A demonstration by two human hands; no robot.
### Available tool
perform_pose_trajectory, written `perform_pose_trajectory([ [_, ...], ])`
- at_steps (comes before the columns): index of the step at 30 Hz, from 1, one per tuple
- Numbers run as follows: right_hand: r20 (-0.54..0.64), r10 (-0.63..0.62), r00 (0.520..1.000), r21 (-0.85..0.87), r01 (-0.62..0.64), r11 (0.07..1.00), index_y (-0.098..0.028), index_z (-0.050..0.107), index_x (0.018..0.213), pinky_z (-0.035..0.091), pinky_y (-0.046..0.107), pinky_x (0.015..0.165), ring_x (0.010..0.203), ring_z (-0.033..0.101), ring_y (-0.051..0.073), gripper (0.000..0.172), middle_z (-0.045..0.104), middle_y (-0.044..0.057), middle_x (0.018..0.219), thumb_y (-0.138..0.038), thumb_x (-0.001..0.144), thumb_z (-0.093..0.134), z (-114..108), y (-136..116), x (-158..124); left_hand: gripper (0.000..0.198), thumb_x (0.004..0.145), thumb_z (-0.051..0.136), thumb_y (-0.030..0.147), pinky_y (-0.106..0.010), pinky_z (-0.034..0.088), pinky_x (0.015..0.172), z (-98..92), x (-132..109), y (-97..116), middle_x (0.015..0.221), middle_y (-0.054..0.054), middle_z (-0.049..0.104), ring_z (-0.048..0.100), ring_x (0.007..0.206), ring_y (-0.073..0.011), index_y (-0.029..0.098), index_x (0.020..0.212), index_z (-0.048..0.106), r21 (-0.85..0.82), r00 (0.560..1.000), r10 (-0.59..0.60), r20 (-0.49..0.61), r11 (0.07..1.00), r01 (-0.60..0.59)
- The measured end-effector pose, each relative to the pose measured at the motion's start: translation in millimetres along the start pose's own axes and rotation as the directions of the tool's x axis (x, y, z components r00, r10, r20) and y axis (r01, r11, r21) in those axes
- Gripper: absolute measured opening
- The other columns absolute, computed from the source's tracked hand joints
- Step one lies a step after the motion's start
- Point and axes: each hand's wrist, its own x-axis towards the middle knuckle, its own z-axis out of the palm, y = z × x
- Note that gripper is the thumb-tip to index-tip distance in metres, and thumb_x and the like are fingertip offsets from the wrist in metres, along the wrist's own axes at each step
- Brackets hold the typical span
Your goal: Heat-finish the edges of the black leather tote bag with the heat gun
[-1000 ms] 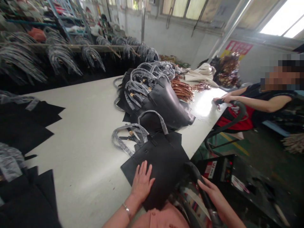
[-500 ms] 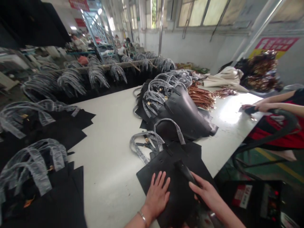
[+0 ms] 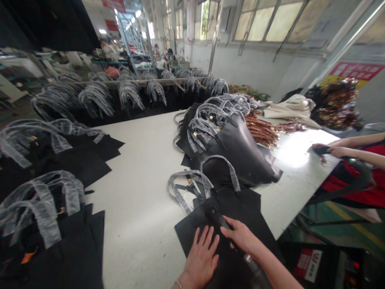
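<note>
My left hand [image 3: 203,257] lies flat with fingers spread on a black leather tote panel [image 3: 237,204]. My right hand [image 3: 239,237] is shut around a dark hand tool [image 3: 221,220], whose tip rests on the same panel. A metal-sleeved end of the tool [image 3: 255,269] runs down past my wrist. Plastic-wrapped handles [image 3: 189,186] with gold-coloured buckles lie folded beyond the panel. Behind them, a pile of similar black bags [image 3: 240,154] lies on the white table [image 3: 138,204].
More wrapped black bags [image 3: 51,160] lie at the table's left. Tan straps [image 3: 261,130] and cream cloth [image 3: 296,110] sit at the far end. A co-worker's hand [image 3: 335,151] holds a dark tool at the right edge. A black machine [image 3: 309,265] stands below the table edge.
My view has swung left. My right hand and its tool have moved up onto the bag panel, while my left hand stays flat on it.
</note>
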Motion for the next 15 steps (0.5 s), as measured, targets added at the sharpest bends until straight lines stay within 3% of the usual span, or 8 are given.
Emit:
perform_pose_trajectory([
  [9, -0.066, -0.08, 0.995, -0.082, 0.075, 0.994, -0.017, 0.05, 0.138, 0.049, 0.023, 0.053, 0.054, 0.061, 0.013, 0.06, 0.071, 0.002, 0.08, -0.036, 0.081, 0.059, 16, 3, 12, 0.058, 0.093, 0.049, 0.036, -0.057, 0.025, 0.115, -0.7, 0, 0, 0.156, -0.005, 0.028, 0.02, 0.145, -0.0266, 0.027, 0.147, 0.03, -0.041, 1.0, -0.002, -0.019, 0.999, 0.001],
  [12, -0.05, -0.101, 0.994, -0.116, 0.094, 0.989, -0.016, 0.051, 0.137, 0.049, 0.024, 0.055, 0.052, 0.06, 0.012, 0.061, 0.072, 0.002, 0.082, -0.034, 0.079, 0.059, 10, 19, -2, 0.05, 0.095, 0.043, 0.025, -0.052, 0.029, 0.115, -0.1, -4, -4, 0.153, -0.002, 0.034, 0.028, 0.142, -0.0222, 0.028, 0.144, 0.034, -0.082, 0.999, -0.01, -0.043, 0.997, 0.007],
  [15, -0.022, -0.068, 0.997, -0.108, 0.065, 0.992, -0.016, 0.049, 0.138, 0.05, 0.025, 0.055, 0.051, 0.061, 0.013, 0.062, 0.071, 0.001, 0.081, -0.032, 0.079, 0.057, 5, 37, -14, 0.047, 0.093, 0.036, 0.009, -0.043, 0.039, 0.11, 1.7, -9, -15, 0.145, -0.004, 0.046, 0.041, 0.134, -0.0183, 0.025, 0.136, 0.046, -0.125, 0.989, -0.096, -0.112, 0.989, 0.082],
])
